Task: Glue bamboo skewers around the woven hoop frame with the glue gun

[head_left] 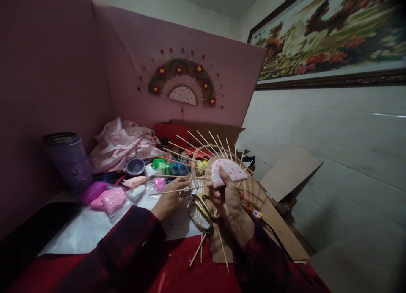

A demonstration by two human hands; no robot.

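Note:
My right hand (231, 202) grips a half-round fan frame by its white, red-dotted half-disc (229, 173), thumb across the front. Thin wooden sticks (182, 139) spread out from the disc like rays. Brown twine (207, 147) runs in an arc across the sticks, and more of it borders the disc. At the fan's left end my left hand (174, 195) is closed, its fingertips pinching the twine beside the lowest sticks; the exact grip is partly hidden. Below the fan, between my hands, lie gold-handled scissors (201, 214).
A finished-looking fan (182, 79) is pinned on the pink board. To the left stand a purple tumbler (67, 161), pink cloth (123, 145) and bagged colored clay (111, 198). Loose sticks (197, 250) lie in front. Cardboard (275, 221) and a patterned glue gun (252, 208) are at right.

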